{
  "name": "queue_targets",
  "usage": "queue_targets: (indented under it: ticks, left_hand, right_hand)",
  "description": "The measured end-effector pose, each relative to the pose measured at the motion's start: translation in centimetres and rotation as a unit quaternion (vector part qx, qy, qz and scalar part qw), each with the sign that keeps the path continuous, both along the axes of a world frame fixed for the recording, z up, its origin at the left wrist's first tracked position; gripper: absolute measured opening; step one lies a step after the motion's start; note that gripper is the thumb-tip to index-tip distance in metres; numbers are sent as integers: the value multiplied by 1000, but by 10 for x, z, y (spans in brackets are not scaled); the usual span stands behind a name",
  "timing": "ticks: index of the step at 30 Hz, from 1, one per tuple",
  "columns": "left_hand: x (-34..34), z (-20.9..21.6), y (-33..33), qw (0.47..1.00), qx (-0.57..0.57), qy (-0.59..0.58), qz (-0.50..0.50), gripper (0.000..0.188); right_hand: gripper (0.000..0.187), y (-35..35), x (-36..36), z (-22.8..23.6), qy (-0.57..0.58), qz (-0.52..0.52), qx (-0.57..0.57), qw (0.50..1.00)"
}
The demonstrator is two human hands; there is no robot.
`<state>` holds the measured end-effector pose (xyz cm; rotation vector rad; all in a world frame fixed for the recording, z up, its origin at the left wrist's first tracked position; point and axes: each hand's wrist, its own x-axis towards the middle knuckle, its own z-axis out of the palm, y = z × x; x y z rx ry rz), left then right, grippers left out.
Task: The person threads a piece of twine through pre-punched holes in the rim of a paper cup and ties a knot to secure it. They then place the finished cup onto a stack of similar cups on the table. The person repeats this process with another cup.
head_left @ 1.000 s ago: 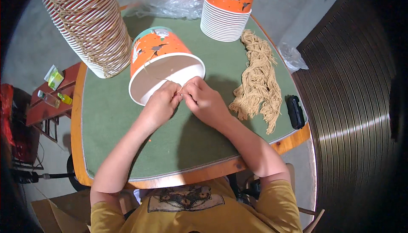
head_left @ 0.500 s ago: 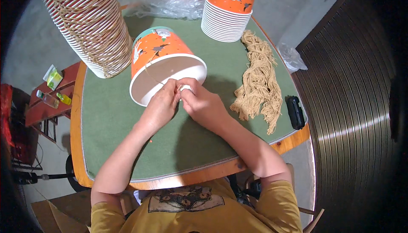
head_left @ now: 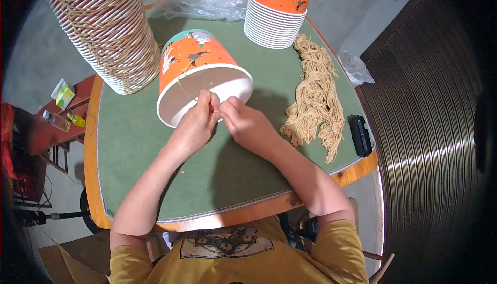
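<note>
An orange paper bucket (head_left: pixel 199 66) with a white inside lies on its side on the green table mat (head_left: pixel 140 149), its mouth facing me. My left hand (head_left: pixel 195 123) and my right hand (head_left: pixel 243 123) meet at the lower rim of the bucket, fingertips pinched together on a thin tan string (head_left: pixel 182 84) that loops up across the bucket's wall. Both hands touch the rim.
A tall slanted stack of striped bucket rims with string handles (head_left: pixel 111 30) stands at back left. A stack of orange buckets (head_left: pixel 277 9) stands at back right. A bundle of tan strings (head_left: pixel 316 100), a black device (head_left: pixel 360 135) and clear plastic wrap (head_left: pixel 207 4) also lie here.
The bucket has tipped up slightly and the string now arcs over its side. Both hands stay together at the rim.
</note>
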<state>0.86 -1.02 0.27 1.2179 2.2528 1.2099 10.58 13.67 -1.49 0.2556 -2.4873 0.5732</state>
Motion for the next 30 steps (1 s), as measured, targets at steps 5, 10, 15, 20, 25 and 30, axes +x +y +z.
queue_targets:
  ticks: [5, 10, 15, 20, 25, 30]
  left_hand:
    - [2, 4, -1, 999, -5, 37, -11, 22]
    - [4, 0, -1, 999, 3, 51, -17, 22]
    - [5, 0, 3, 1000, 7, 8, -2, 20]
    - [9, -3, 3, 999, 39, 22, 2, 19]
    - [6, -9, 4, 998, 53, -13, 8, 17]
    - [0, -12, 1, 997, 53, -49, 4, 19]
  right_hand:
    - [17, -4, -3, -9, 17, -18, -36, 999]
    - [15, -7, -2, -1, -31, -46, -82, 995]
    - [17, -2, -2, 1, -83, -59, -113, 988]
    - [17, -1, -2, 7, -111, -82, -109, 984]
    - [16, 2, -2, 4, -125, -75, -174, 974]
    - [14, -3, 4, 5, -64, -64, -108, 990]
